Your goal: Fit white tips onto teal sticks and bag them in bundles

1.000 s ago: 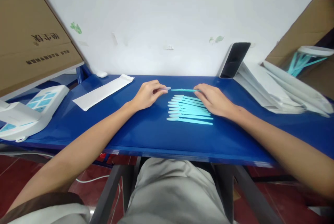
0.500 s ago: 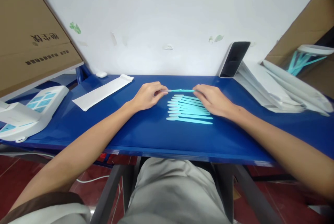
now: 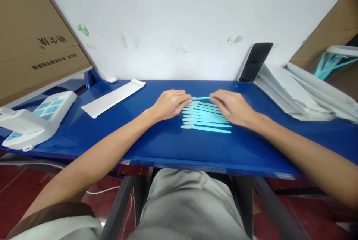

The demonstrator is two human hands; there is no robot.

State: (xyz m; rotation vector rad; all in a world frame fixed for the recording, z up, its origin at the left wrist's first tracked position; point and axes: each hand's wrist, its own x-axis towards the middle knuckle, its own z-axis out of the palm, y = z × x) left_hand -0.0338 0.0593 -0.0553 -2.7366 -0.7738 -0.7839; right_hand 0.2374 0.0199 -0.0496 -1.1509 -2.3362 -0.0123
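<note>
Between both hands a slim turquoise eyebrow razor (image 3: 201,98) lies nearly level, just above the far end of a row of similar ones. My left hand (image 3: 173,104) is closed in a pinch around its left end, where the paler tip is mostly hidden by the fingers. At the other end, my right hand (image 3: 233,106) pinches the handle between thumb and fingers. Several eyebrow razors (image 3: 207,116) lie side by side on the blue table (image 3: 165,141), pale broad ends to the left, and the right hand partly covers their handles.
A long white box (image 3: 113,98) lies left of the hands; a white device with blue pads (image 3: 60,105) is further left. At the back right a phone (image 3: 256,62) leans beside stacked white packaging (image 3: 300,94). A clear container (image 3: 332,62) holds more turquoise sticks. Cardboard (image 3: 36,12) stands at left.
My left hand has moved right along the razor, closing the gap between the hands and covering more of its pale end. The right hand keeps its grip. The view has shifted slightly.
</note>
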